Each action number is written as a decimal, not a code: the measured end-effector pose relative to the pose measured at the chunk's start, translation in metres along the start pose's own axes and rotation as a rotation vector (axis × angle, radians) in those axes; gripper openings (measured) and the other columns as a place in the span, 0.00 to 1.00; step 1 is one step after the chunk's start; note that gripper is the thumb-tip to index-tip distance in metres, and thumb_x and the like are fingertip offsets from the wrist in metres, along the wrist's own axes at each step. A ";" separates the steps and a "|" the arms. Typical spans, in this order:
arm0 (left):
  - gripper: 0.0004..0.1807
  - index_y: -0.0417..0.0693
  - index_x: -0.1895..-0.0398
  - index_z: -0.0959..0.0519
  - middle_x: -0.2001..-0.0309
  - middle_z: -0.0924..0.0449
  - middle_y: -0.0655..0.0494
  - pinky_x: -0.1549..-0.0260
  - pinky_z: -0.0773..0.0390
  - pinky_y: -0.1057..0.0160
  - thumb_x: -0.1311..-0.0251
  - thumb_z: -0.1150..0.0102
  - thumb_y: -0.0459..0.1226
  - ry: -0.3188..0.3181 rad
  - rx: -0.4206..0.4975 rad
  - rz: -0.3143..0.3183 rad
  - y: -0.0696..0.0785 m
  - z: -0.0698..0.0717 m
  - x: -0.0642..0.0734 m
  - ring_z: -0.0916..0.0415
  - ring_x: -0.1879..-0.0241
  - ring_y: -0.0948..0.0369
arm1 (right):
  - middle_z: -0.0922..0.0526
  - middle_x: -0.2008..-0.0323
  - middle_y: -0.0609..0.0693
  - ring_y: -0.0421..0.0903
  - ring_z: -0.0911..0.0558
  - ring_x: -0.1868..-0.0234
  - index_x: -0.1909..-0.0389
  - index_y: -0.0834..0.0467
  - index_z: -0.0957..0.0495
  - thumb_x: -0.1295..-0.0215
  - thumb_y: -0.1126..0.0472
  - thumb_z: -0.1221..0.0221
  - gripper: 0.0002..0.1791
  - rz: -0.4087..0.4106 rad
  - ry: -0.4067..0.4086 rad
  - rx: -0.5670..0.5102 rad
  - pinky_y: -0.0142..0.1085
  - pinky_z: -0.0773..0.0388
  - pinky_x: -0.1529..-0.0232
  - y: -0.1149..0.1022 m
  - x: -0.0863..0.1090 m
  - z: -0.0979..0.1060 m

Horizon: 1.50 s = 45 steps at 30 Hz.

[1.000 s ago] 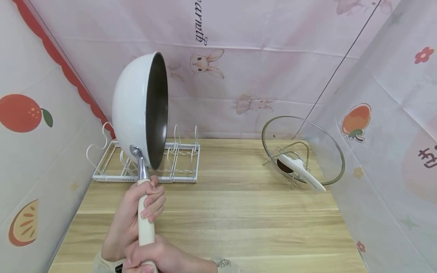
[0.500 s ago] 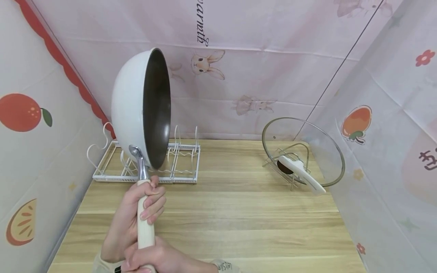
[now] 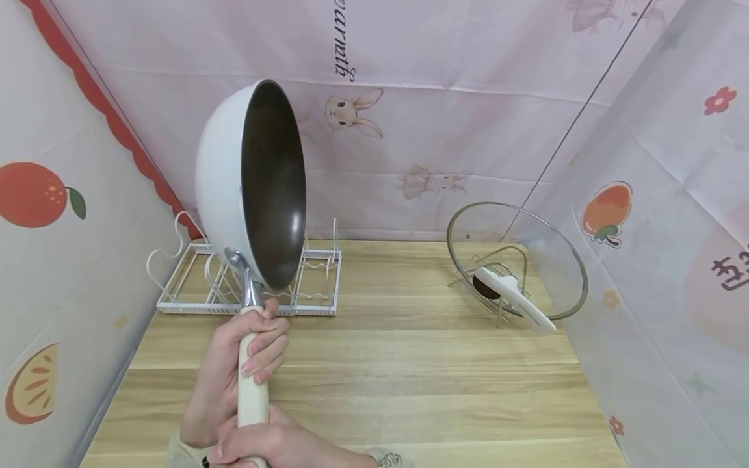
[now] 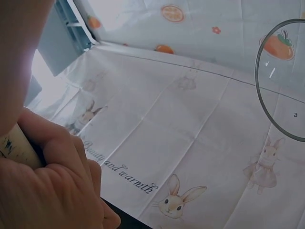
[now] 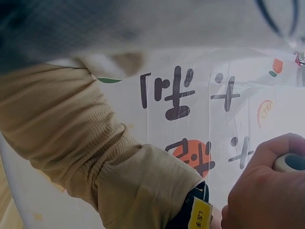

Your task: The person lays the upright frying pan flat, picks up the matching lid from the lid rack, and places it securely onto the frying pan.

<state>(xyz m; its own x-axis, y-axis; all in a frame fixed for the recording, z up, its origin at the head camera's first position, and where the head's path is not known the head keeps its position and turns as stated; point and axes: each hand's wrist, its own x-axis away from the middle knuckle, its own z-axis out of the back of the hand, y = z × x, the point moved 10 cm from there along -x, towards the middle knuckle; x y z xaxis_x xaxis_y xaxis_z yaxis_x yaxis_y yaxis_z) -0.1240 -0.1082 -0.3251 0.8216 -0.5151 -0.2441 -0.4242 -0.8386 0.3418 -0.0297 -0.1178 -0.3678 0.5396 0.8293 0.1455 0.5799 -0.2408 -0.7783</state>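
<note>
A white wok (image 3: 219, 175) with a dark inside is held up on its side, its opening facing right and its long cream handle (image 3: 253, 396) pointing down. My left hand (image 3: 254, 344) grips the handle just below its metal neck. Lower down, my right hand (image 3: 263, 442) wraps around the handle's end. In the left wrist view, curled fingers of the left hand (image 4: 62, 176) surround the cream handle. The right wrist view has the right hand (image 5: 267, 191) around the handle's butt (image 5: 291, 162). The wok hides part of a white wire rack (image 3: 316, 311) behind it.
At the right, a glass lid (image 3: 576, 260) with a white handle (image 3: 515, 292) leans on a small wire stand (image 3: 499, 318). A wood-grain table (image 3: 409, 364) lies beneath, with printed cloth walls (image 3: 409, 123) at the back and both sides.
The wok has turned gradually about its handle, so more of its dark inside shows. It has shifted slightly to the right; both hands keep their grip.
</note>
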 end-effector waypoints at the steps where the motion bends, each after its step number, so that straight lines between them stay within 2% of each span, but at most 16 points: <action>1: 0.18 0.39 0.60 0.31 0.80 0.53 0.57 0.87 0.27 0.70 0.32 0.77 0.24 -0.002 0.001 0.001 0.000 0.000 0.000 0.54 0.85 0.64 | 0.38 0.87 0.37 0.31 0.40 0.85 0.82 0.62 0.43 0.41 0.68 0.50 0.13 0.007 -0.007 -0.001 0.21 0.46 0.83 -0.001 0.000 -0.001; 6: 0.17 0.39 0.60 0.31 0.80 0.53 0.57 0.86 0.26 0.70 0.28 0.78 0.28 -0.029 0.023 0.006 -0.002 -0.002 -0.002 0.53 0.86 0.64 | 0.40 0.88 0.39 0.33 0.42 0.86 0.78 0.74 0.48 0.40 0.69 0.50 0.18 0.036 -0.026 -0.011 0.23 0.49 0.85 -0.002 -0.001 -0.002; 10: 0.19 0.39 0.62 0.31 0.81 0.53 0.57 0.88 0.29 0.70 0.25 0.79 0.31 -0.065 0.030 0.010 -0.002 -0.004 -0.005 0.53 0.87 0.65 | 0.38 0.88 0.39 0.33 0.41 0.86 0.77 0.76 0.48 0.39 0.69 0.49 0.18 0.046 -0.002 -0.018 0.22 0.47 0.85 -0.002 -0.002 0.000; 14: 0.18 0.40 0.62 0.32 0.82 0.53 0.58 0.90 0.36 0.71 0.26 0.78 0.31 -0.093 0.041 0.029 -0.003 -0.006 -0.011 0.54 0.88 0.66 | 0.37 0.88 0.40 0.34 0.39 0.85 0.77 0.78 0.46 0.40 0.70 0.48 0.18 0.091 0.029 0.009 0.22 0.44 0.83 -0.005 -0.005 0.004; 16: 0.17 0.40 0.61 0.32 0.82 0.53 0.58 0.91 0.38 0.71 0.27 0.77 0.30 -0.104 0.053 0.046 -0.003 -0.006 -0.013 0.54 0.89 0.66 | 0.37 0.88 0.40 0.34 0.39 0.85 0.78 0.77 0.45 0.40 0.71 0.48 0.17 0.123 0.034 0.012 0.22 0.43 0.83 -0.008 -0.006 0.005; 20: 0.16 0.40 0.61 0.34 0.82 0.53 0.59 0.90 0.35 0.71 0.28 0.78 0.28 -0.073 0.065 0.063 -0.004 -0.004 -0.017 0.54 0.89 0.66 | 0.37 0.88 0.42 0.36 0.39 0.85 0.79 0.75 0.47 0.40 0.73 0.49 0.16 0.164 0.051 -0.027 0.23 0.43 0.82 -0.013 -0.005 0.007; 25: 0.15 0.42 0.62 0.34 0.83 0.52 0.60 0.90 0.34 0.71 0.29 0.77 0.29 -0.037 0.116 0.076 -0.006 0.000 -0.022 0.54 0.90 0.67 | 0.38 0.88 0.43 0.37 0.39 0.86 0.82 0.66 0.44 0.41 0.73 0.49 0.15 0.145 0.112 -0.090 0.23 0.42 0.84 -0.013 -0.004 0.012; 28: 0.14 0.42 0.62 0.34 0.83 0.52 0.60 0.91 0.35 0.71 0.29 0.76 0.30 -0.047 0.144 0.084 -0.007 0.001 -0.025 0.54 0.90 0.67 | 0.38 0.88 0.43 0.37 0.39 0.87 0.82 0.58 0.41 0.41 0.72 0.49 0.15 0.136 0.123 -0.134 0.24 0.42 0.84 -0.011 -0.004 0.014; 34: 0.12 0.42 0.65 0.35 0.84 0.52 0.61 0.92 0.38 0.71 0.30 0.74 0.30 -0.070 0.184 0.103 -0.008 0.002 -0.030 0.54 0.91 0.68 | 0.38 0.87 0.43 0.38 0.39 0.87 0.79 0.56 0.39 0.40 0.71 0.50 0.12 0.157 0.113 -0.171 0.23 0.40 0.84 -0.012 -0.004 0.017; 36: 0.12 0.41 0.64 0.35 0.84 0.52 0.61 0.92 0.39 0.71 0.30 0.73 0.29 -0.059 0.188 0.105 -0.009 0.005 -0.031 0.53 0.90 0.68 | 0.37 0.87 0.43 0.38 0.38 0.88 0.77 0.56 0.37 0.40 0.71 0.50 0.11 0.160 0.111 -0.179 0.24 0.40 0.84 -0.012 -0.004 0.018; 39: 0.15 0.41 0.64 0.33 0.83 0.53 0.59 0.91 0.36 0.71 0.30 0.76 0.29 -0.013 0.118 0.084 -0.006 0.012 -0.031 0.53 0.89 0.66 | 0.37 0.87 0.44 0.38 0.38 0.88 0.74 0.56 0.37 0.40 0.72 0.49 0.09 0.157 0.119 -0.192 0.24 0.39 0.84 -0.012 -0.004 0.021; 42: 0.17 0.42 0.65 0.34 0.81 0.52 0.58 0.91 0.33 0.72 0.28 0.79 0.28 0.060 -0.013 0.077 -0.004 0.020 -0.032 0.52 0.87 0.66 | 0.37 0.87 0.44 0.38 0.37 0.88 0.77 0.58 0.38 0.40 0.71 0.49 0.10 0.159 0.135 -0.194 0.25 0.37 0.86 -0.012 -0.005 0.025; 45: 0.16 0.44 0.64 0.34 0.80 0.46 0.57 0.89 0.30 0.73 0.27 0.77 0.27 0.142 -0.162 0.091 -0.001 0.028 -0.031 0.48 0.86 0.66 | 0.36 0.88 0.44 0.37 0.37 0.89 0.82 0.59 0.39 0.40 0.70 0.48 0.14 0.168 0.150 -0.181 0.26 0.35 0.88 -0.012 -0.005 0.028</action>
<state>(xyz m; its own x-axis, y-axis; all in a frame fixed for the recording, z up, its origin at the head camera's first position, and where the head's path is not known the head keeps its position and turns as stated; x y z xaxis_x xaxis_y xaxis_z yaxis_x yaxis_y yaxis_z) -0.1597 -0.0962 -0.3435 0.8331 -0.5474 -0.0795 -0.4416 -0.7449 0.5001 -0.0563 -0.1053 -0.3760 0.7135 0.6897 0.1233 0.5674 -0.4656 -0.6792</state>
